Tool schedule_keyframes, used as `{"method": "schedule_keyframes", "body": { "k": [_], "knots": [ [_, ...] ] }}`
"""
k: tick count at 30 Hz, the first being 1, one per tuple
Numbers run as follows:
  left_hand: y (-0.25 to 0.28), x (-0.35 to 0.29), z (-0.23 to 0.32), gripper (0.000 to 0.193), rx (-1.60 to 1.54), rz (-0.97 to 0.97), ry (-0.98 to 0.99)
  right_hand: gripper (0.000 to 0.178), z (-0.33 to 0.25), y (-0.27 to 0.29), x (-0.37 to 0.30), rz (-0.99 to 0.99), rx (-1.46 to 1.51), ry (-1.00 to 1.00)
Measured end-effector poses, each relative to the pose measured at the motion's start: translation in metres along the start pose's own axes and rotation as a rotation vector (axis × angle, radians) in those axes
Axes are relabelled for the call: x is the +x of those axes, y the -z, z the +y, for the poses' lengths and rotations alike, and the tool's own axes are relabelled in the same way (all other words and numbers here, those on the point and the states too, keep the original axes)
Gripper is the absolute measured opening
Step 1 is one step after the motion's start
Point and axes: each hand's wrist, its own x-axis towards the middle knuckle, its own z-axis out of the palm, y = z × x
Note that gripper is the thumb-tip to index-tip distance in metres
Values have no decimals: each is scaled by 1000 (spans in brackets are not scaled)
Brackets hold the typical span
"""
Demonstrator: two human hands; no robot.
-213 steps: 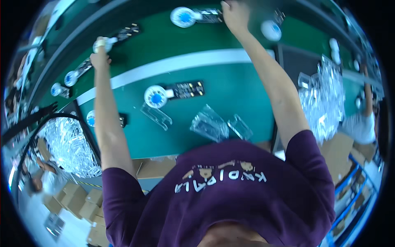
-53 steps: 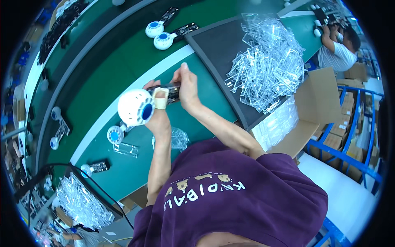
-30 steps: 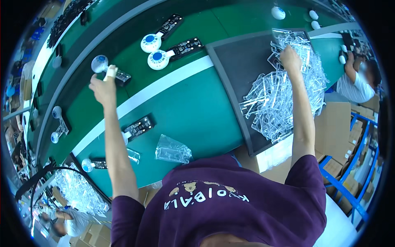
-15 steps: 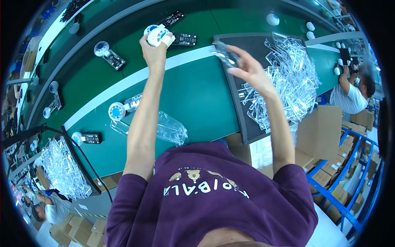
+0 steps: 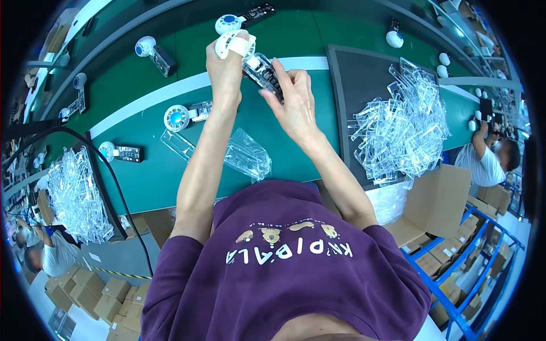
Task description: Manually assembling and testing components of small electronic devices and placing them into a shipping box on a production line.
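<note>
Over the near edge of the conveyor, my left hand (image 5: 225,74) is closed around the white round head of a small device (image 5: 231,42) with a dark circuit-board handle. A white band wraps one finger of that hand. My right hand (image 5: 296,106) pinches the handle's lower end, where a clear plastic cover (image 5: 263,69) lies along the board. Whether the cover is seated cannot be made out. Just beyond lies a similar device (image 5: 228,23). Nearer me on the green table, another device (image 5: 177,118) rests beside clear plastic pieces (image 5: 247,154).
To the right, a black tray (image 5: 341,113) bears a heap of clear covers (image 5: 401,131); an open carton (image 5: 441,199) stands below it. A black cable (image 5: 116,187) arcs at left, near another cover heap (image 5: 79,196). Co-workers sit on both sides.
My right hand has come left from the tray with the clear cover and now meets the device in my left hand. The device's handle has tilted toward me, and the view has shifted.
</note>
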Motion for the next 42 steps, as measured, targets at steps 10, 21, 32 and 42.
{"method": "schedule_keyframes", "body": {
  "k": [10, 21, 32, 42],
  "knots": [
    [1, -9, -25, 43, -157, 6, -53, 67, 17, -5, -3, -110, 206, -129],
    [-9, -37, -14, 33, -409, -263, 134, 40, 32, -25, 19, 283, 917, -682],
    [-41, -15, -32, 28, -93, -253, -148, 50, 59, -31, 54, 534, 1040, -835],
    [-13, 164, -91, 44, 854, -181, -152, 28, 287, 152, 65, -134, -1088, -541]
  ]
}}
